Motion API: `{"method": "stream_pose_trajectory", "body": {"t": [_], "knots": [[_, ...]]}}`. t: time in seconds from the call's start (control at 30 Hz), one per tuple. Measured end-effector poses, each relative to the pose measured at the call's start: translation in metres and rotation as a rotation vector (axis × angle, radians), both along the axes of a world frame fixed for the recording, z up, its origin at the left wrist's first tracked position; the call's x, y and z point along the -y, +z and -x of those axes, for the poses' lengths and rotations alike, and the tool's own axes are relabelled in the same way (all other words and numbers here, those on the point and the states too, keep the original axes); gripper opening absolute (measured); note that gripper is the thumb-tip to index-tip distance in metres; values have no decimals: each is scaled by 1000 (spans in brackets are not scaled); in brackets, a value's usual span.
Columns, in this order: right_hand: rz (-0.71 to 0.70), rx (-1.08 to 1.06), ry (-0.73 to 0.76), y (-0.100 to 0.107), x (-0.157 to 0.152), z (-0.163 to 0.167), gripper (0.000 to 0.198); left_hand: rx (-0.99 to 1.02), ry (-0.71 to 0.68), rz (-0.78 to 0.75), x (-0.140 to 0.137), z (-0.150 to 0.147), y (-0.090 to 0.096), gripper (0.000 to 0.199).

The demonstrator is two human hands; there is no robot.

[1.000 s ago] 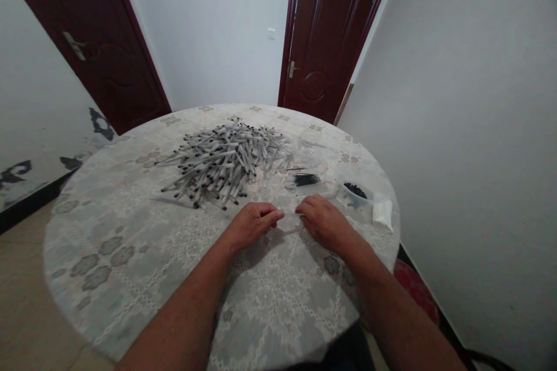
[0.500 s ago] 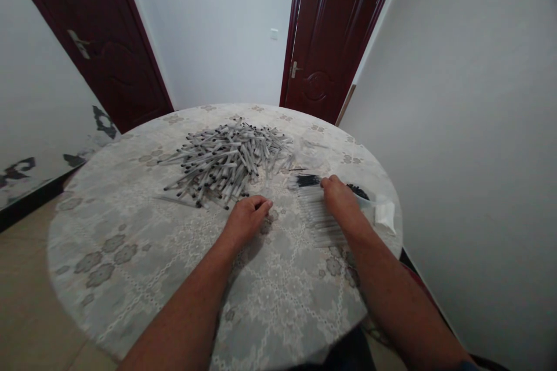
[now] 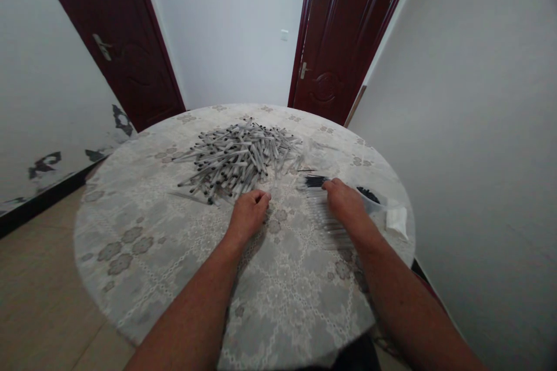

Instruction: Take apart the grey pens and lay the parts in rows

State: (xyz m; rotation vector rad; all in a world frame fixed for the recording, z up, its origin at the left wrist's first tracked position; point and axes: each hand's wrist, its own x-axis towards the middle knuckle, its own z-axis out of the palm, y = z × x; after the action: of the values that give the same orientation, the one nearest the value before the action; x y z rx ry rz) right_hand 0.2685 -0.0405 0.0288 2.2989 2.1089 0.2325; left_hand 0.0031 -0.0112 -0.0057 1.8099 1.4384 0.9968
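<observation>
My left hand (image 3: 250, 213) is closed in a pinch just in front of a large heap of white tubes with dark ends (image 3: 235, 156). Whatever its fingers hold, if anything, is too small to make out. On the right, my right hand (image 3: 344, 202) has its fingertips pressed together at the near edge of a bundle of thin black rods (image 3: 314, 181). I cannot tell whether a rod is between them. Clear, slender tubes (image 3: 321, 211) lie in a row beside and partly beneath that hand.
Behind my right hand stands a clear bowl (image 3: 375, 205) with small black pieces (image 3: 369, 194). A white packet (image 3: 397, 222) lies beside it near the right table edge. Clear plastic (image 3: 317, 153) is right of the heap. A patterned cloth covers the round table (image 3: 174, 278).
The view has turned slightly left, so the table appears farther right. Relative to the table, my left hand has shifted left towards the heap, and my right fingertips have moved slightly left along the black rods.
</observation>
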Motion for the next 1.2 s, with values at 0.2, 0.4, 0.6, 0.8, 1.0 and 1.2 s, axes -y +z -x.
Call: {"method": "stream_pose_trajectory", "body": {"t": [0.2, 0.4, 0.6, 0.8, 1.0, 1.2], "knots": [[37, -56, 199, 9, -12, 55, 37, 53, 67, -12, -1, 2, -2, 34], [72, -77, 257, -6, -40, 120, 32, 80, 157, -30, -3, 6, 0, 35], [73, -77, 189, -21, -53, 133, 30, 136, 188, -53, -5, 7, -1, 32], [56, -101, 203, -21, -33, 116, 28, 191, 157, 3, -3, 4, 0, 25], [-166, -387, 250, -19, -7, 96, 16, 393, -14, 287, 4, -5, 0, 36], [-297, -904, 428, -21, 16, 99, 11, 661, -74, 288, 7, -8, 6, 43]]}}
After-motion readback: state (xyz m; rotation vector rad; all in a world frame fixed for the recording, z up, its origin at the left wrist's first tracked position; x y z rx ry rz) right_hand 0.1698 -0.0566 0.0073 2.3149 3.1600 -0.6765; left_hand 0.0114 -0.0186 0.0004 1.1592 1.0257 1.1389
